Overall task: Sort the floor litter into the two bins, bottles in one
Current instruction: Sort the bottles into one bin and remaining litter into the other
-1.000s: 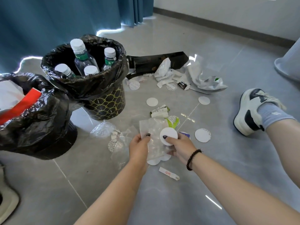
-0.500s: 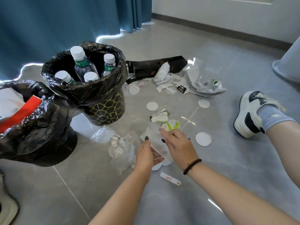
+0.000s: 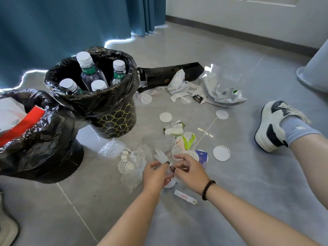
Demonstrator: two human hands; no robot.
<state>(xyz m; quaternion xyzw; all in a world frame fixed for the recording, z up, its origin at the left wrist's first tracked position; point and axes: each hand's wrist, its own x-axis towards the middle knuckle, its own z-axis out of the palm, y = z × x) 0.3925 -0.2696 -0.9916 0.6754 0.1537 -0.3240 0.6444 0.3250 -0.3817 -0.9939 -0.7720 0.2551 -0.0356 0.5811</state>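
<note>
Two bins lined with black bags stand at the left. The patterned bin [image 3: 117, 119] holds several clear bottles [image 3: 88, 71] with white caps. The nearer bin [image 3: 44, 148] holds red and white paper. My left hand [image 3: 156, 173] and my right hand [image 3: 190, 172] meet low over the floor, both pinching a crumpled clear plastic wrapper [image 3: 160, 156]. White round seals [image 3: 221, 153], a green-and-white label [image 3: 174, 127] and a white paper strip [image 3: 185, 197] lie around them.
A black carton [image 3: 170, 73] and crumpled white packaging [image 3: 221, 91] lie beyond the litter. More clear plastic [image 3: 111, 149] sits by the patterned bin. My shoe [image 3: 273, 125] rests at the right. A grey stand base [image 3: 314, 75] is at far right, blue curtains behind.
The white round seal has left my right hand. Both hands dropped toward the floor and closed together on the clear wrapper, which is now bunched up.
</note>
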